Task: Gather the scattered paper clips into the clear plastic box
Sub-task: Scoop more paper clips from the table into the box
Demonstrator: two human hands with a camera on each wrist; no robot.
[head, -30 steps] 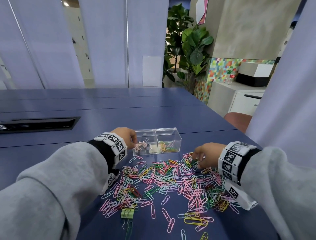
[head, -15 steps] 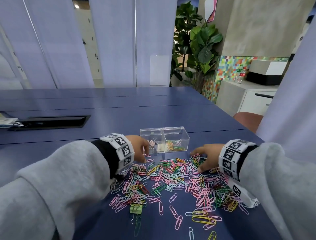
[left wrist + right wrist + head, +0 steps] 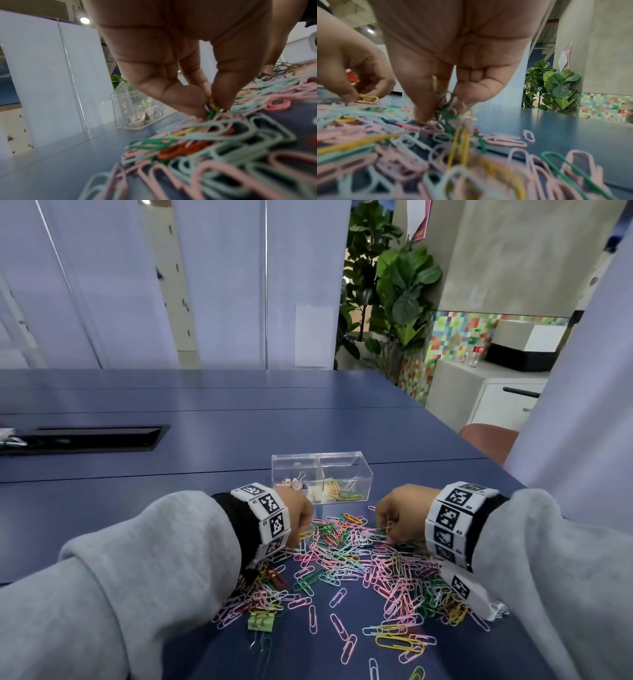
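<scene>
Several coloured paper clips [image 3: 346, 563] lie heaped on the blue table [image 3: 205, 440] in front of me. Just beyond the heap stands the clear plastic box [image 3: 322, 477], two compartments with a few clips inside; it also shows as the box [image 3: 137, 108] in the left wrist view. My left hand [image 3: 298, 517] is down at the heap's near-left edge, thumb and fingers pinching yellow and green clips [image 3: 212, 108]. My right hand [image 3: 399, 515] sits at the heap's right edge, fingertips pinching a small bunch of clips [image 3: 450, 102] with yellow and green ones dangling.
A green binder clip [image 3: 261, 620] lies at the near-left edge of the heap. A black cable slot [image 3: 85, 436] is set into the table at far left. A chair back [image 3: 489, 443] stands past the table's right edge.
Both hands have come down into the heap and closed on clips; the left hand moved from beside the box toward me, and the right hand's fingers curled round a bunch.
</scene>
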